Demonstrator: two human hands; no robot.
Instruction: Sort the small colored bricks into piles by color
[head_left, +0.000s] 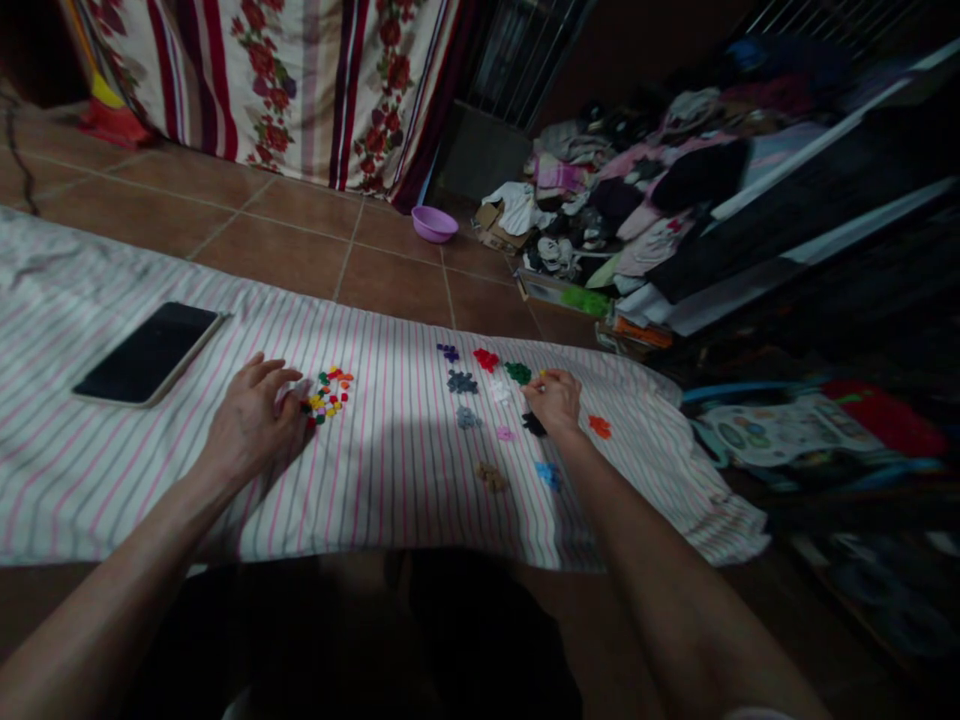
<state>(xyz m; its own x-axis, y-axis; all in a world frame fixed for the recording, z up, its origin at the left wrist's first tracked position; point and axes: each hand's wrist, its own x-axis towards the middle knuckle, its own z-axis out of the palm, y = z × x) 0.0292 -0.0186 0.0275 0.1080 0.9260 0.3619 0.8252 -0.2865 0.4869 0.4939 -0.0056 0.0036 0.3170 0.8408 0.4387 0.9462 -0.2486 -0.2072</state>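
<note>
A loose heap of tiny mixed-colour plastic pieces [330, 392] lay on a striped cloth [390, 480] spread over the tiled floor [285, 255]. Just left of the heap, the left hand [251, 420] had its fingers curled. The right hand [555, 400], fingers bunched, hovered between a green pile [517, 372] and a black pile [534, 425]. I could not tell whether either hand pinched a piece. A flat dark phone [150, 352] lay well left.

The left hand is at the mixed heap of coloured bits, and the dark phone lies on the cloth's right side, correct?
No. The head view shows the phone lying on the left side of the striped cloth, out beyond the left hand. That hand is indeed at the mixed heap of coloured bits.
</note>
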